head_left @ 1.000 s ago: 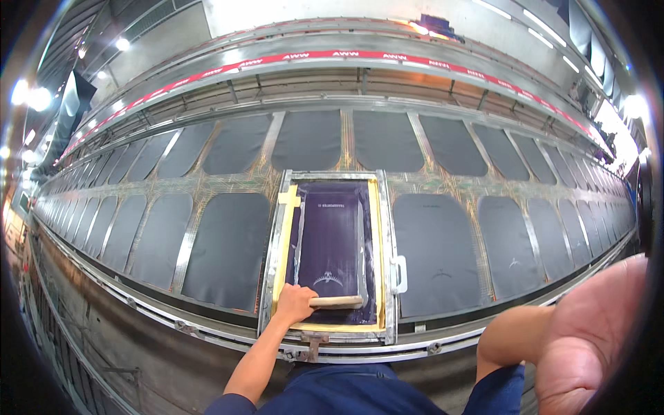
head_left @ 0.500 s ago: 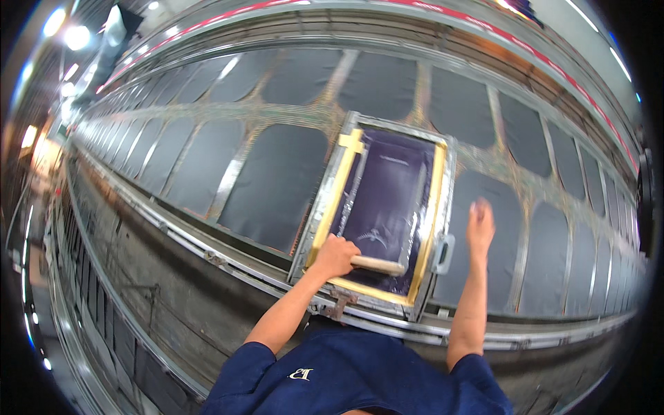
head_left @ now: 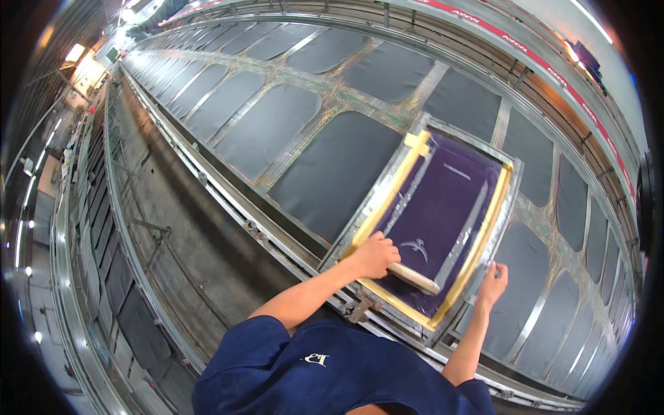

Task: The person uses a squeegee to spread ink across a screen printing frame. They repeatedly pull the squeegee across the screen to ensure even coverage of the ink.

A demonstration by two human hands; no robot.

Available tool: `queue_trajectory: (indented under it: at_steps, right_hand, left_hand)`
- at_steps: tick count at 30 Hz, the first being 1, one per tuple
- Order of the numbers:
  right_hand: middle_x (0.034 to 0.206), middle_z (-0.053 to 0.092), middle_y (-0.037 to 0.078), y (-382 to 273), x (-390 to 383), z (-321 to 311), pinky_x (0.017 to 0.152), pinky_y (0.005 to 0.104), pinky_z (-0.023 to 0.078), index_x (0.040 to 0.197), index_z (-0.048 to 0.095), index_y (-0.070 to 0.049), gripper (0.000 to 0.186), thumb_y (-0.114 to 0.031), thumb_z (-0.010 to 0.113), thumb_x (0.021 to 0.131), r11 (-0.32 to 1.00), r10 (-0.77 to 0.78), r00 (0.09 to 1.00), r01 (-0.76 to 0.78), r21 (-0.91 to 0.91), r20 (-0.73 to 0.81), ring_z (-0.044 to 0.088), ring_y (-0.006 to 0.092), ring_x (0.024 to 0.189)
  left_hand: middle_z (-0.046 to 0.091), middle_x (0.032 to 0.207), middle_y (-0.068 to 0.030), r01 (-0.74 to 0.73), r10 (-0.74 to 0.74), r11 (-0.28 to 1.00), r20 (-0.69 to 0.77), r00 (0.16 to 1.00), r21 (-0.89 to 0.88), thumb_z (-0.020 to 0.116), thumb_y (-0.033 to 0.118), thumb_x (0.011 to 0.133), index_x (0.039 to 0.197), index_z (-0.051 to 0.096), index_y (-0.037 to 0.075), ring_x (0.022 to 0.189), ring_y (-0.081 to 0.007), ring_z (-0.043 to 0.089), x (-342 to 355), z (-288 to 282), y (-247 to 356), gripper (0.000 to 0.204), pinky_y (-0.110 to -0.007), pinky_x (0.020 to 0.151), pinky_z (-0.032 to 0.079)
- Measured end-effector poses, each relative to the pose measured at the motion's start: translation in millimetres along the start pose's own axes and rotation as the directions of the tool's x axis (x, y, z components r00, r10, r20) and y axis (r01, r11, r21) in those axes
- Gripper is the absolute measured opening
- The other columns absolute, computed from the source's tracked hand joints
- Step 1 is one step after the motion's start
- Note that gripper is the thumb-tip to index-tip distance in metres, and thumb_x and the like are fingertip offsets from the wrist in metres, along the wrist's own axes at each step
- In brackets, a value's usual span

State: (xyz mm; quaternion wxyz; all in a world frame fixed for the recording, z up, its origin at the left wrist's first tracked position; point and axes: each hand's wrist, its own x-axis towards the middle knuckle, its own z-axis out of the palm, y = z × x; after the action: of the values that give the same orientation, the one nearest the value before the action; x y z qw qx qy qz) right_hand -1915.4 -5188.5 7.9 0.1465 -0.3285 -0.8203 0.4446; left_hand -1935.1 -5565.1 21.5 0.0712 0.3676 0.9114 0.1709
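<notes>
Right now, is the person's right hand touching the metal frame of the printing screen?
Touching. The head view shows the right hand with its fingers laid on the right edge of the screen frame, with no gap between them, while the left hand grips the wooden squeegee.

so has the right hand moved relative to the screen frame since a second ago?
Yes. The right hand was off the screen frame, low at the view's right edge; it then came across to the frame's right side, where it now rests on the rail.

Wooden squeegee point(head_left: 413, 277) lies across purple, yellow-edged screen frame point(head_left: 443, 207) — flat.
</notes>
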Motion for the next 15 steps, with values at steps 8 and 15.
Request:
queue_trajectory:
  at_steps: [8, 15]
  right_hand:
    - [0.079, 0.065, 0.009, -64.6, -91.6, 223.6, 0.071, 0.0371, 0.048, 0.094, 0.065, -0.003, 0.021, -0.023, 0.068, 0.095, 0.989, -0.043, 0.999, 0.042, 0.142, 0.004, 0.058, 0.0174, 0.073]
    - [0.073, 0.063, 0.007, -103.7, -121.0, 284.8, 0.068, 0.0374, 0.047, 0.094, 0.064, -0.005, 0.023, -0.028, 0.067, 0.095, 0.994, -0.016, 1.000, 0.019, 0.111, -0.024, 0.056, 0.0186, 0.068]
  left_hand:
    - [0.072, 0.088, 0.0017, -0.026, 0.028, 1.000, -0.116, 0.993, 0.012, 0.078, 0.016, 0.067, 0.092, 0.075, 0.020, 0.087, -0.0221, 0.066, -97.3, -62.0, -201.8, 0.026, -0.040, 0.084, 0.044]
    - [0.071, 0.094, 0.0033, -0.089, 0.109, 0.991, -0.220, 0.969, 0.100, 0.075, 0.009, 0.062, 0.095, 0.069, 0.015, 0.077, -0.0192, 0.062, -180.5, -93.7, -229.1, 0.034, -0.037, 0.076, 0.042]
